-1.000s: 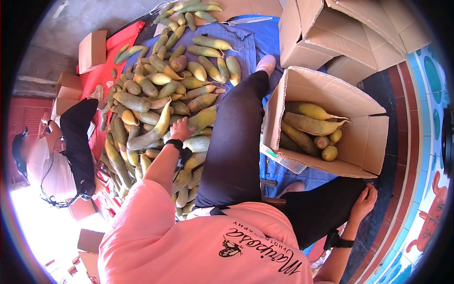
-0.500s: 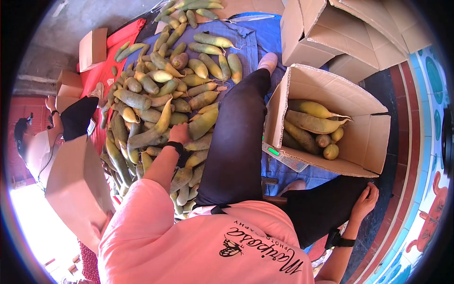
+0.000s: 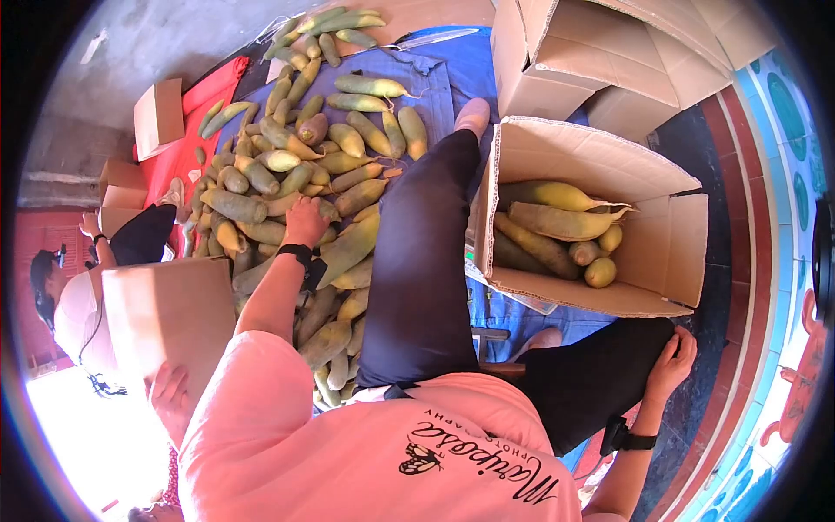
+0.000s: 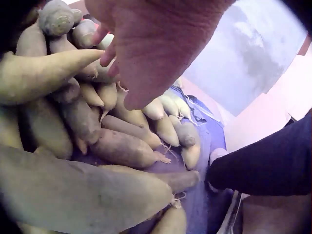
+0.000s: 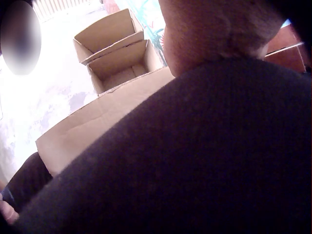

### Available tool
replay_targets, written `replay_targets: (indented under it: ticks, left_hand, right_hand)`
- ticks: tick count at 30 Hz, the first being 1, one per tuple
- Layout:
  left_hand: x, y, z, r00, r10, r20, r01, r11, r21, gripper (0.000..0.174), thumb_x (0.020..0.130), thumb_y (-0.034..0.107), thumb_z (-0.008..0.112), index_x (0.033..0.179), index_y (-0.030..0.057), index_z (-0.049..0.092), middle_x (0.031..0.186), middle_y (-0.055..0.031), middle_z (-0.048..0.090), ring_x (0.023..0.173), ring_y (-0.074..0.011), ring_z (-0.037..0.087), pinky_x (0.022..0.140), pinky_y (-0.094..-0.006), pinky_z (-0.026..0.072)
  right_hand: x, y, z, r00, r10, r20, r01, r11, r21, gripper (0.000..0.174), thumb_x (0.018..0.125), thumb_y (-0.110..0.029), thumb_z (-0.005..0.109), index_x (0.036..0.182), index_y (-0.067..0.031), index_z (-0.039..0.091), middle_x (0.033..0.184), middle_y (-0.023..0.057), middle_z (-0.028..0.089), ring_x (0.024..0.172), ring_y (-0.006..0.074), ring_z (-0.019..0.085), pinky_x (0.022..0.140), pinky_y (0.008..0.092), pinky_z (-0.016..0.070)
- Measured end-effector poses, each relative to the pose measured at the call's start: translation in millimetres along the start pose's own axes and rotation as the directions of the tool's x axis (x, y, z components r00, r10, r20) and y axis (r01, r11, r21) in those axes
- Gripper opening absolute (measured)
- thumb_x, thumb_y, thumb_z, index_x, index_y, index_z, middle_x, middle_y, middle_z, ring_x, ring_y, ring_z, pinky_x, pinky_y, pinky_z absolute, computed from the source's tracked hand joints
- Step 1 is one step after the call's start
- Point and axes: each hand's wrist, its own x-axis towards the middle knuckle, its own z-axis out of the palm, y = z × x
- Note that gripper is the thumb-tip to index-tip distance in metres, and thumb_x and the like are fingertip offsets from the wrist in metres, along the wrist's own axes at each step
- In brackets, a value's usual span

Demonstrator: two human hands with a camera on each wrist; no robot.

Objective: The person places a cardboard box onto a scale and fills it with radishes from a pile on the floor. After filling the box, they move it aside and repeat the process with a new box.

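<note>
A big heap of green radishes [image 3: 261,209] covers the cloth to my left. Over it reaches my left hand [image 3: 304,222], fingers pointing down among the radishes. In the left wrist view its loosely bent fingers [image 4: 108,54] overlap the pointed tip of a pale radish [image 4: 44,75], thumb apart from them. A thick grey-green radish [image 4: 83,195] lies nearest that camera. My right hand [image 3: 671,361] rests on my right knee and holds nothing; in its wrist view the trouser leg [image 5: 195,156] hides the fingers. Several radishes [image 3: 557,222] lie in an open cardboard box [image 3: 665,252] between my legs.
The box stands on a scale [image 3: 522,300], partly hidden. Empty cartons [image 3: 600,61] are stacked beyond it. On the left, another person's hand [image 3: 170,391] holds a carton [image 3: 165,313], near a seated person [image 3: 74,304]. A tiled wall [image 3: 796,217] borders the right.
My left hand has moved farther up the heap, and the curved radish beside it no longer lies in its former place. A carton has come in from the left. My right hand stays on the knee.
</note>
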Motion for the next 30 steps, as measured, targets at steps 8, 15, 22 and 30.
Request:
replay_targets:
  ticks: [8,15,22,30]
  left_hand:
    - [23.8,17.9,5.0,1.0,-0.006,0.0,0.006,0.972,-0.234,0.037,0.077,0.034,0.063,0.103,0.0076,0.06,0.108,-0.013,0.059,0.106,-0.0318,0.053,0.089,-0.0423,0.0429]
    - [-8.2,30.5,45.2,0.869,0.04,0.493,0.141,0.935,-0.324,0.067,0.077,0.048,0.063,0.127,0.0069,0.047,0.115,-0.0174,0.058,0.115,-0.0314,0.051,0.096,-0.0383,0.0404]
    - [-53.9,39.1,44.6,0.911,-0.041,0.41,0.111,0.983,-0.148,0.092,0.064,0.043,0.077,0.136,0.0109,0.03,0.119,-0.0174,0.049,0.113,-0.0309,0.049,0.094,-0.0391,0.0427]
    - [-51.5,30.7,29.9,0.948,-0.032,0.318,0.085,0.984,-0.154,0.064,0.07,0.04,0.071,0.122,0.0114,0.048,0.119,-0.0122,0.049,0.118,-0.0292,0.044,0.095,-0.0399,0.0396]
  right_hand:
    - [4.0,-4.1,2.2,1.0,0.002,0.007,-0.001,1.0,-0.02,0.014,0.089,-0.007,0.047,0.095,0.0,0.058,0.095,0.0144,0.059,0.092,0.0314,0.056,0.083,0.0379,0.0435]
    - [4.9,-4.7,2.0,1.0,-0.005,0.017,0.005,1.0,-0.009,0.015,0.089,-0.007,0.047,0.096,0.0005,0.059,0.095,0.0142,0.06,0.091,0.0306,0.057,0.083,0.0374,0.0436]
    - [3.9,-3.4,1.6,1.0,-0.002,0.024,0.002,1.0,-0.007,0.015,0.089,-0.006,0.047,0.095,0.0011,0.058,0.095,0.0147,0.059,0.093,0.0311,0.056,0.085,0.0382,0.0433]
    - [2.9,-3.0,1.2,0.999,-0.038,0.017,0.039,0.999,-0.028,0.016,0.089,-0.006,0.047,0.097,0.0012,0.059,0.097,0.0145,0.06,0.093,0.0305,0.056,0.085,0.0379,0.0437]
